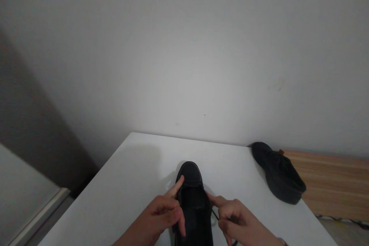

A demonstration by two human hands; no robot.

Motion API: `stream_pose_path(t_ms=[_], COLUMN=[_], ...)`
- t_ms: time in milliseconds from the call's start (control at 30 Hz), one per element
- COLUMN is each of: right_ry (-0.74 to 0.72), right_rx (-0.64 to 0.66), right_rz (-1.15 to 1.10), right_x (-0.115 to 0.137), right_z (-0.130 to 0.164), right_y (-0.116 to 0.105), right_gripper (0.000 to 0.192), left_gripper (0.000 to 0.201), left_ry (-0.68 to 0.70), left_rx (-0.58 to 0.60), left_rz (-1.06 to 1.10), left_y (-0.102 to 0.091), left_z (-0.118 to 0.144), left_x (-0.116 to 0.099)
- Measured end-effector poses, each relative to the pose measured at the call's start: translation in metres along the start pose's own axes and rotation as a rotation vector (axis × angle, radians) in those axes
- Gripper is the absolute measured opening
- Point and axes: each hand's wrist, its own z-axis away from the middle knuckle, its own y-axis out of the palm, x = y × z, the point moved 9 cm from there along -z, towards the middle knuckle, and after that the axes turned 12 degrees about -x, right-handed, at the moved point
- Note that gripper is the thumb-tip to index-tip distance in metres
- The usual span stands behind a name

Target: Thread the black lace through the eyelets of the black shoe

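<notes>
A black shoe lies on the white table with its toe pointing away from me and its opening facing up. My left hand is at its left side, index finger stretched along the upper near the toe. The thumb and other fingers of that hand are curled together, and what they hold, if anything, is hidden. On the shoe's right side my right hand touches the edge with its index finger. A dark shoelace runs from the shoe into the pinched fingers of my right hand.
A second black shoe rests near the table's back right edge. Beyond that edge is a wood-grain panel. The white table meets a pale wall at the back. Low on the left is a pale ledge.
</notes>
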Motion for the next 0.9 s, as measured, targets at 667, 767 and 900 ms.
stream_pose_path(t_ms=[667, 767, 900], right_ry=[-0.209, -0.228, -0.317], right_rx=[-0.195, -0.315, -0.348], right_rz=[0.270, 0.353, 0.348], right_x=[0.036, 0.054, 0.082], right_z=[-0.001, 0.000, 0.004], right_y=[-0.014, -0.028, -0.023], right_gripper=[0.041, 0.040, 0.040], left_gripper=[0.046, 0.042, 0.041], left_ry=[0.122, 0.192, 0.234], left_rx=[-0.141, -0.216, -0.134], left_rz=[-0.382, -0.447, -0.352], left_y=[-0.025, -0.032, -0.014], left_z=[-0.002, 0.001, 0.003], left_x=[-0.024, -0.045, -0.064])
